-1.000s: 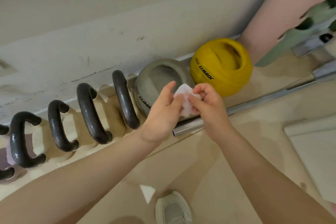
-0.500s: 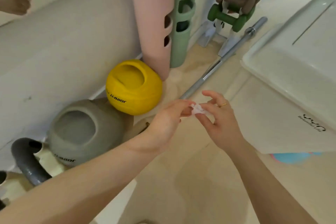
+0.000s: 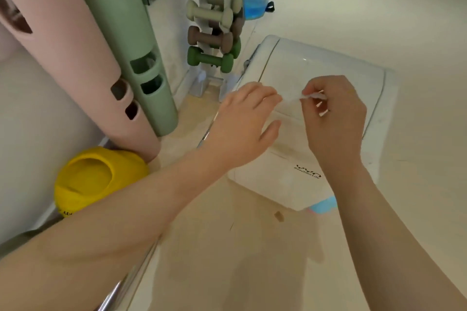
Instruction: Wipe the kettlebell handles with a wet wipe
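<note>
My right hand pinches a small crumpled white wet wipe between thumb and fingertips, above a white lidded bin. A short gap to the left, my left hand hovers with its fingers spread and nothing in them. The yellow kettlebell sits on the floor against the wall at the lower left, partly behind my left forearm. The grey and black kettlebells are out of view.
A pink tube and a green tube lean against the wall beside the yellow kettlebell. A white rack of small dumbbells stands behind the bin. A steel barbell runs along the floor under my left arm. A blue water jug is farther back.
My view has swung right, away from the row of kettlebells toward the white bin. Both hands moved over the bin; my left hand let go of the wipe, which now sits only in my right hand.
</note>
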The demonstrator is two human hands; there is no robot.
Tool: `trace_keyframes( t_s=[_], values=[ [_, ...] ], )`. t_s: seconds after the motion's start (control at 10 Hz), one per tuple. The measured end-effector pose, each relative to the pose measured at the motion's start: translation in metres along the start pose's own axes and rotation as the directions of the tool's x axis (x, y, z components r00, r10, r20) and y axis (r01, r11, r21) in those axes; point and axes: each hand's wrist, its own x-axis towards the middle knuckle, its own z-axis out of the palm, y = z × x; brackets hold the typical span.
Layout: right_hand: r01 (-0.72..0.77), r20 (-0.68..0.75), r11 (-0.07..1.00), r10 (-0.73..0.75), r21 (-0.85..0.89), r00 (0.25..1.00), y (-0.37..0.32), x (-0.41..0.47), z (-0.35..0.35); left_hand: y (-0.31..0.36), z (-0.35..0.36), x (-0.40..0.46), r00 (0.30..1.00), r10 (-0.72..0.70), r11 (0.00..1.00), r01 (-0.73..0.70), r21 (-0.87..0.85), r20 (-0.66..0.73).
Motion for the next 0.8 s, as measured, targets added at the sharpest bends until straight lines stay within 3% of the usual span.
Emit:
trace_keyframes(
  t_s=[0.2, 0.3, 0.5, 0.6, 0.7, 0.8],
  values=[
    [-0.025, 0.049, 0.992, 0.031, -0.127, 0.998, 0.022, 0.003, 0.003, -0.011, 0.025, 0.025, 0.958, -0.002, 0.964, -0.075, 0.256, 0.286],
    [-0.062, 0.175, 0.966, 0.108, -0.25, 0.979, 0.03, 0.006, 0.005, -0.016, 0.026, 0.024, 0.95, -0.026, 0.96, -0.063, 0.272, 0.312],
    [-0.146, 0.49, 0.886, 0.374, -0.441, 0.788, 0.028, 0.022, 0.014, -0.023, 0.016, 0.011, 0.967, -0.004, 0.972, -0.056, 0.229, 0.254],
    [-0.076, 0.497, 0.867, 0.353, -0.493, 0.793, 0.025, 0.019, 0.02, -0.031, 0.011, -0.011, 0.988, -0.002, 0.988, -0.023, 0.155, 0.158],
    [0.031, 0.379, 0.888, 0.164, -0.458, 0.91, 0.014, 0.011, 0.03, -0.04, 0.001, -0.035, 0.996, -0.049, 0.993, 0.04, 0.107, 0.076],
    [0.195, 0.328, 0.949, -0.108, -0.247, 0.939, -0.007, -0.01, 0.05, -0.06, 0.0, -0.075, 0.997, -0.083, 0.991, 0.081, 0.109, 0.01]
  ],
)
